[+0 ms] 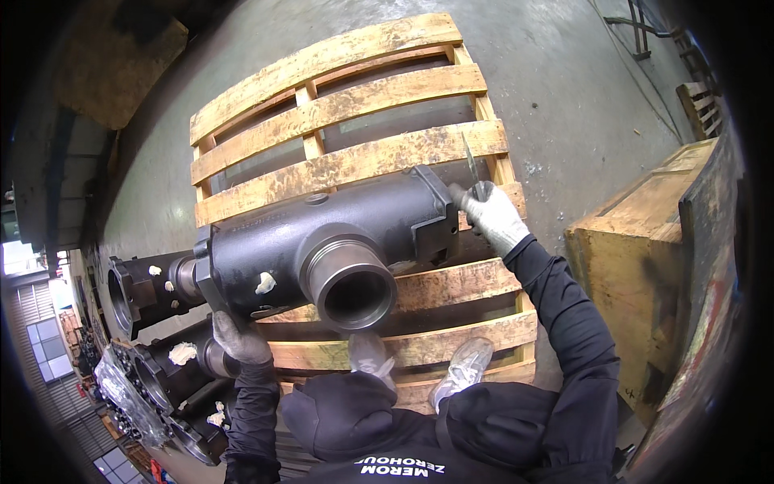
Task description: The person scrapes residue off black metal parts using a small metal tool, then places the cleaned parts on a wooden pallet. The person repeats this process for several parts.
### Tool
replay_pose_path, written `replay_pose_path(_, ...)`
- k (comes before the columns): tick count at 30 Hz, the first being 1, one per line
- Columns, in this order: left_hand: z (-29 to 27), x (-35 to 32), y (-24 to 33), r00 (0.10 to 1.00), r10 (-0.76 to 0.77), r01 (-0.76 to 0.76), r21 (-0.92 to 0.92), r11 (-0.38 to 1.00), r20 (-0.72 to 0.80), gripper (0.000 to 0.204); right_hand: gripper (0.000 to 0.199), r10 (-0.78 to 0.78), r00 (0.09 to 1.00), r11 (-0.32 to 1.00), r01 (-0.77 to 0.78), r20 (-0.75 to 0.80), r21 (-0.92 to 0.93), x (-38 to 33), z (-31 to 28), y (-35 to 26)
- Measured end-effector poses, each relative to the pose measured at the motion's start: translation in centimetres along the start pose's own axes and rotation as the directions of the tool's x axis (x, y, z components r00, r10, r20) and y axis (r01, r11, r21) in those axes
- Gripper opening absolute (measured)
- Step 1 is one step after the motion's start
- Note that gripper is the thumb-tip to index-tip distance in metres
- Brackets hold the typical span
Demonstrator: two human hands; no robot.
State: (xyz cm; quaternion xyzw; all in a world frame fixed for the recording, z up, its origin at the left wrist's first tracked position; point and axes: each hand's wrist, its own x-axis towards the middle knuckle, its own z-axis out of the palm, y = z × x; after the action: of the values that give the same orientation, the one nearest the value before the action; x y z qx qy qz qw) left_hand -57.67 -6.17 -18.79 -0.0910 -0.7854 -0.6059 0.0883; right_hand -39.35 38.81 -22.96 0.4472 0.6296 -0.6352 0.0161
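The right grip (492, 216), gloved, is closed around a thin blade-like tool (471, 161); the left grip (242, 340), also gloved, is at the lower left end of a big black pipe (262, 230), how firmly I cannot tell. The pipe lies across a wooden pallet (347, 118), its open branch (343, 260) facing the person, smaller black pipes (165, 292) to the left

Black top (484, 464) | chest | white printed lettering (401, 468) (two short lines)
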Motion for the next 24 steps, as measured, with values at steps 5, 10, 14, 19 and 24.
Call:
replay_pose_path(5,-0.1,-0.2,0.3,0.987,-0.153,0.161,-0.229,0.96,0.05,0.041,0.074,-0.097,0.992,0.989,0.088,-0.077,-0.117,0.1,2.2,0.6)
replay_pose_path(10,0.2,-0.3,0.1,0.978,-0.193,0.169,-0.228,0.959,-0.084,0.04,0.09,-0.2,0.942,0.937,0.104,-0.269,-0.333,-2.1,3.4,-0.7)
replay_pose_path(14,0.1,0.0,-0.5,0.986,-0.162,0.153,-0.183,0.971,-0.038,0.044,0.098,-0.153,0.967,0.891,0.046,-0.204,-0.453,-2.8,4.3,-2.3)
replay_pose_path(19,-0.3,-0.2,-0.8,0.996,-0.071,0.071,-0.009,0.997,-0.057,0.045,0.079,-0.148,0.931,0.935,0.023,-0.333,-0.353,-1.8,4.5,-2.2)
replay_pose_path(24,-0.7,-0.9,-1.7,0.986,0.043,-0.023,0.123,0.992,-0.159,0.044,0.045,-0.356,0.873,0.888,0.204,-0.334,-0.412,-4.1,3.3,-1.6)
